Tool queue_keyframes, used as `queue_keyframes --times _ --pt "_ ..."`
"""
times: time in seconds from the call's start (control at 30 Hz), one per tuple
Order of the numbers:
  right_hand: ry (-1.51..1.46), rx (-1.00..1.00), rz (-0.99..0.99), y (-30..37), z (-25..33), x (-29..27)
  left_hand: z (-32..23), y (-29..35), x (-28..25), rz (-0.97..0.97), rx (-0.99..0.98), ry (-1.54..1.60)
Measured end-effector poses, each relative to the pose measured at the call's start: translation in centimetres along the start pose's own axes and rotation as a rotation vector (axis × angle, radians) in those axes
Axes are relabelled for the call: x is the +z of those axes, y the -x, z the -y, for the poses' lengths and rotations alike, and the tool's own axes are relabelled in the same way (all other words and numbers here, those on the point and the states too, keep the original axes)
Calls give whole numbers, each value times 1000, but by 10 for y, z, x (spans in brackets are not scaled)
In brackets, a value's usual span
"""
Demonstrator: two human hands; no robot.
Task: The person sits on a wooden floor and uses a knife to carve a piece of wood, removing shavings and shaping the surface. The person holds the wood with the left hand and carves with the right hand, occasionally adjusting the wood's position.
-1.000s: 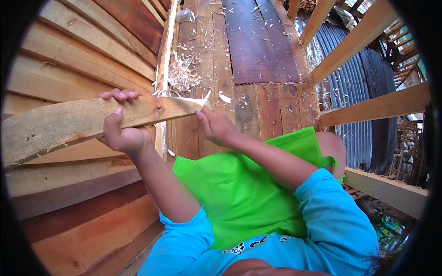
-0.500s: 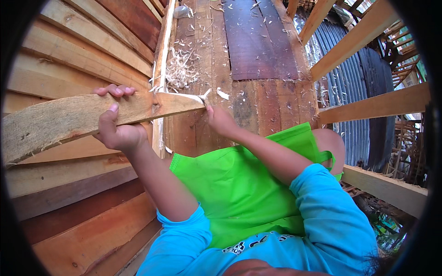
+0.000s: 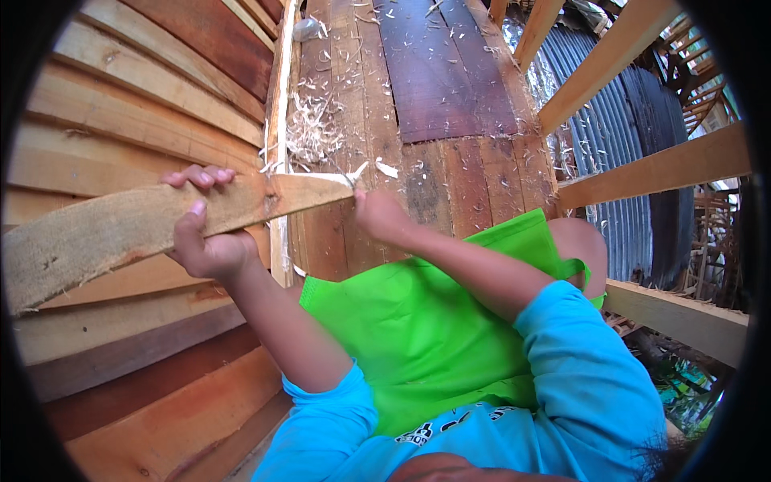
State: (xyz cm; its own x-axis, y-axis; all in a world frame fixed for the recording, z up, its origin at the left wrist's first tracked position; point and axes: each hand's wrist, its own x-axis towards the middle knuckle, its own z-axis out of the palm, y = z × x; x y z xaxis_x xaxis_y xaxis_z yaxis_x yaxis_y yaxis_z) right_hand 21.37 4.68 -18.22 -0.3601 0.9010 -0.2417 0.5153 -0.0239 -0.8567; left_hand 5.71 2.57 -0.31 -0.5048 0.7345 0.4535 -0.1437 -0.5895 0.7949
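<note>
Plank (image 3: 148,222) gripped in left hand (image 3: 214,254), right hand (image 3: 384,215) closed (contents unclear) by narrow end (image 3: 321,190)

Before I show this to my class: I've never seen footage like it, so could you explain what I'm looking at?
There is no machine here, only a person's two bare hands. The camera is worn on the head, looking down through a wide fisheye lens, so straight edges bend.

The left hand grips a long wooden board. The right hand is closed beside the board's narrow, pale end, apparently on a thin dark item too small to identify.

Green cloth covers the lap. Curly wood shavings lie on the plank floor, many of them heaped beyond the board. Overlapping planks fill the left side.
</note>
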Motion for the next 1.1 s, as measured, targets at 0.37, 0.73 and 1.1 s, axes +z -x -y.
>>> queue_keyframes --times 0.37,0.73,1.1 --pt "310 42 10 -12 -28 -25 0 -4 -7 -57 -5 84" --pt "24 -76 64 -4 19 -17 1 -4 -13 -45 -5 89" --pt "32 -104 100 -16 -7 -34 2 3 -4 217 -15 120"
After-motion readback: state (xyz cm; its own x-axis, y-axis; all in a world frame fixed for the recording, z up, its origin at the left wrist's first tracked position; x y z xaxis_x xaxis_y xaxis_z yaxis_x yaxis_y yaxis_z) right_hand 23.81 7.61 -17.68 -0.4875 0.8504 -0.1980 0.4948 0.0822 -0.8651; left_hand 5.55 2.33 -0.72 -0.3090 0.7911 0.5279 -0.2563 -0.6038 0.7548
